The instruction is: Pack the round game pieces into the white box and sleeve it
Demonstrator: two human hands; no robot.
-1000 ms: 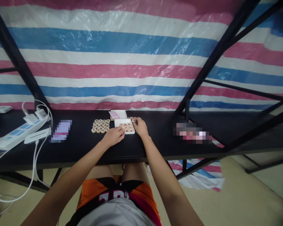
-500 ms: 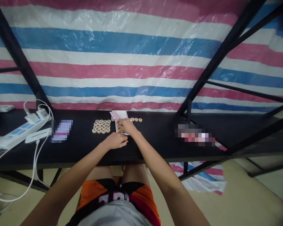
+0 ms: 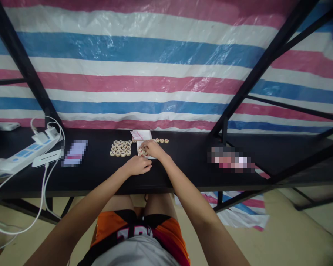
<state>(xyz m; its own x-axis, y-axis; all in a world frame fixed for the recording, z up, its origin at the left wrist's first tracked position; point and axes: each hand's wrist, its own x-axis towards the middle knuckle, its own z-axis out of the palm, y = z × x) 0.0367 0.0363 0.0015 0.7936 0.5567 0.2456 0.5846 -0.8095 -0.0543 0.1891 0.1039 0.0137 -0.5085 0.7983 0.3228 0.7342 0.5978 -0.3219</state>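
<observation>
My right hand [image 3: 153,149] reaches into a small white box [image 3: 139,143], its fingers bent down and drawn together among Chinese chess pieces [image 3: 141,152] with red characters. Whether a piece is between the fingertips is hidden. At the near edge of the box, my left hand [image 3: 137,166] rests on the black table, loosely bent, thumb apart, with nothing seen in it. Left of the box, pieces with dark characters [image 3: 121,148] lie in neat rows. Three red-marked pieces [image 3: 162,140] stand in a short row beyond my right hand.
Behind the box lies a white lid [image 3: 145,134] with a pinkish paper [image 3: 137,135]. A power strip [image 3: 26,153] with white cables and a blurred phone [image 3: 75,153] are on the left. Blurred items [image 3: 230,159] lie right. Black frame posts [image 3: 245,79] flank the table [image 3: 94,179].
My right hand has shifted slightly within the box, and more red-marked pieces show beside its fingers. My left hand stays by the box's near edge. The view has moved a little.
</observation>
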